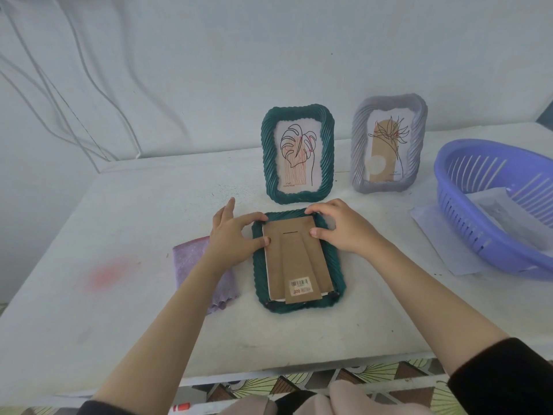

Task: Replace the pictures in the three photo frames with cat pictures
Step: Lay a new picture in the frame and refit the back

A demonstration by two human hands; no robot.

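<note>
A pale wall (209, 55) fills the upper half of the frame, with thin white cables (74, 94) drooping across its upper left. Below it a white table (119, 310) spans the picture, scuffed, with a faint pink smudge (109, 272) at centre left. Along the bottom edge a strip of patterned floor (374, 375) shows.

Just right of the smudge lies a mauve cloth (191, 259), partly under the left forearm. The left hand (232, 238) pinches the upper left corner of the face-down frame (259, 277), thumb on the edge of the backing, forefinger on the rim, one finger raised clear. This frame lies flat at the centre of the picture: a dark green, rope-twisted rim around a brown cardboard backing (296, 256) with a folded-flat stand. A barcode sticker (300, 283) sits near its lower end, and a white edge peeks out along the backing's left side.

The right hand (344, 229) holds the upper right corner the same way, fingertips on the rim and thumb on the backing.

Behind, above centre, a matching green frame (268, 151) stands upright with a line-drawn leaf print. To its right stands a lilac frame (359, 139) with another plant print. At the far right a violet slotted basket (460, 223) rests on white sheets (434, 229).
</note>
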